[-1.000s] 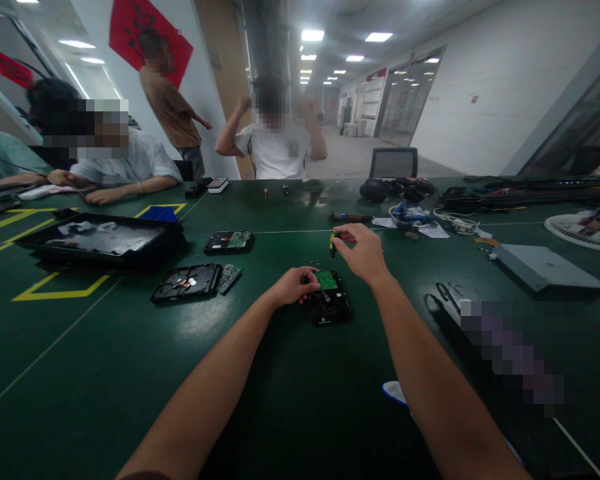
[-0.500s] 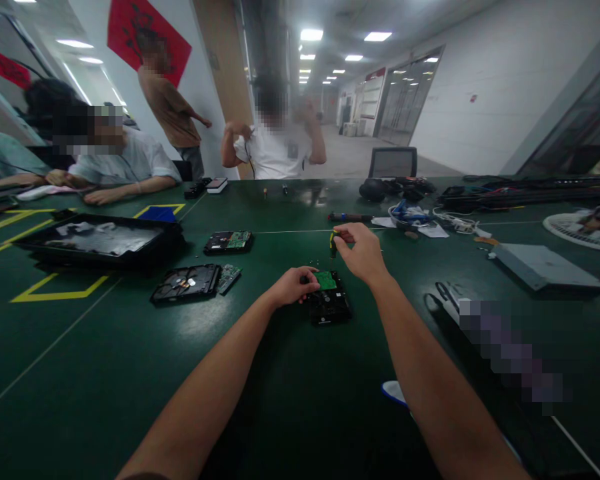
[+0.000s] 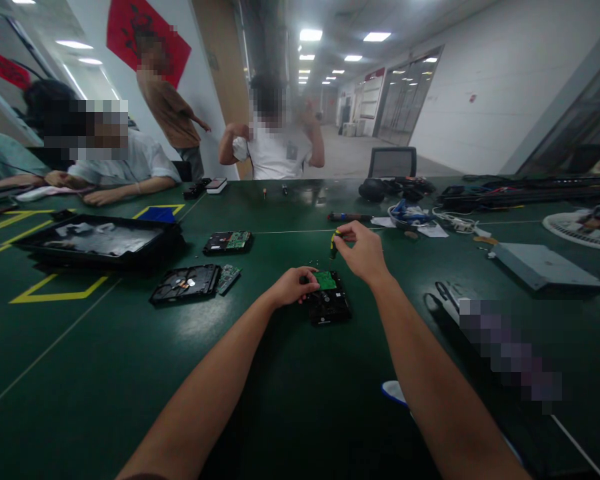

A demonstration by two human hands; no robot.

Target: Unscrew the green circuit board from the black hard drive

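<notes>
A black hard drive (image 3: 330, 308) lies on the green table with its green circuit board (image 3: 326, 280) facing up. My left hand (image 3: 295, 287) grips the drive's left side, fingertips at the edge of the board. Between the fingertips of my right hand (image 3: 361, 250) is a small yellow-and-black screwdriver (image 3: 334, 245), upright, its tip down at the drive's far edge. Whether the tip sits in a screw is too small to tell. Tiny screws (image 3: 314, 263) lie just beyond the drive.
To the left are another hard drive (image 3: 186, 283), a loose circuit board (image 3: 227, 278), a third drive (image 3: 229, 242) and a black tray (image 3: 105, 240). A grey metal box (image 3: 547, 267) stands at the right. Beyond is a dark-handled tool (image 3: 350, 217). A person (image 3: 275, 147) is across the table.
Both hands stay nearly in place, the left on the drive and the right on the screwdriver. The camera view has shifted very slightly.
</notes>
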